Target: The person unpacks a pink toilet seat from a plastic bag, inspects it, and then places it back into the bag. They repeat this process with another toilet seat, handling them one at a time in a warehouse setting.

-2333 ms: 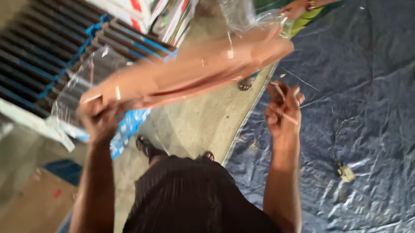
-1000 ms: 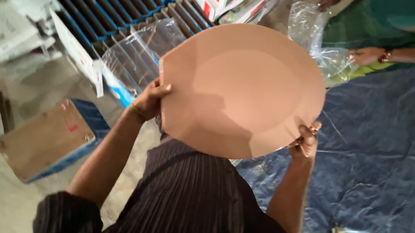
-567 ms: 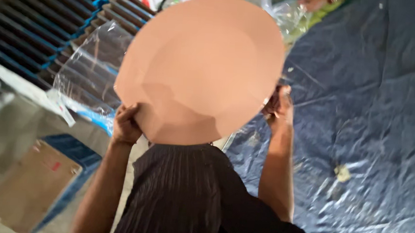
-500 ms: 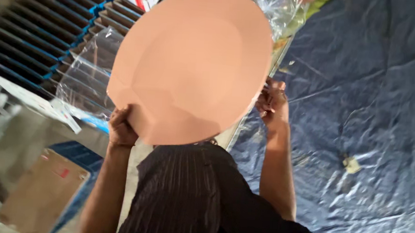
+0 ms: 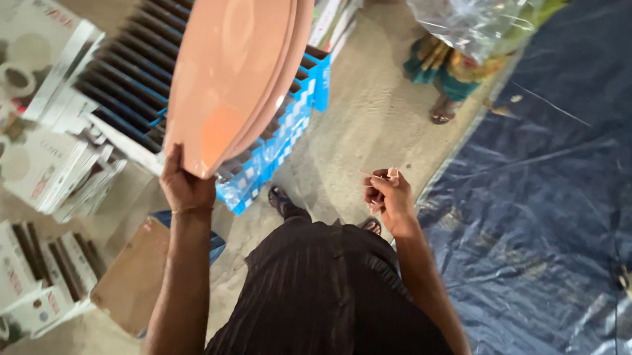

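The left hand (image 5: pixel 184 184) holds a big round pink plate (image 5: pixel 235 63) by its bottom edge, fingers wrapped tight on the rim. The plate stands up on its side, above the blue crate (image 5: pixel 274 146). It looks stiff and smooth, maybe plastic and light, but it could slip or tip from one hand. The rim is the best place to grab. The right hand (image 5: pixel 388 200), right of the plate, has fingers pinched together on a tiny bit.

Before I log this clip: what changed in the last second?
The right hand let go of the round pink plate and now pinches a small scrap. The left hand alone holds the plate, turned edge-on and swung left. The left grip at the rim and the blue tarp are unchanged.
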